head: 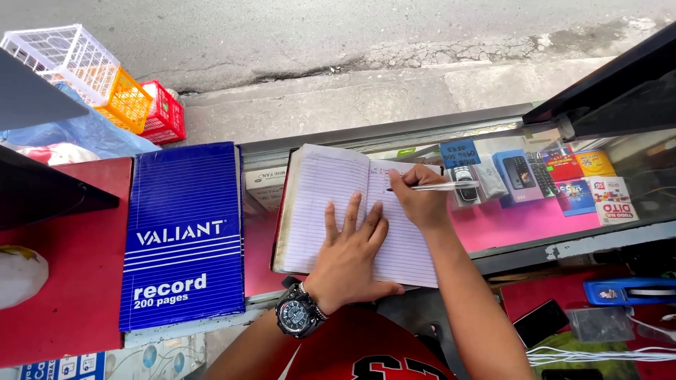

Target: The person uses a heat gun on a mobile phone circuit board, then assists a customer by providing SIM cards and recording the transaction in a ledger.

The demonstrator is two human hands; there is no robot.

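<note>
On top of the glass display counter (507,236), an open lined notebook (331,204) lies flat, and both of your hands are on it. Your left hand (352,253) presses palm-down across the centre fold, fingers spread wide, with a black wristwatch (296,313) on that wrist. Your right hand (420,197) sits on the notebook's right page near its top edge, fingers pinched closed around a silver pen (440,186) whose tip meets the paper. Just left of the notebook lies a closed blue record book (183,232), partly on a red surface (63,267). Right of the notebook, under the glass, small phones and coloured cards (563,179) rest on a pink lining. Well beyond the notebook's left, plastic baskets (105,91) stand on the pavement.
</note>
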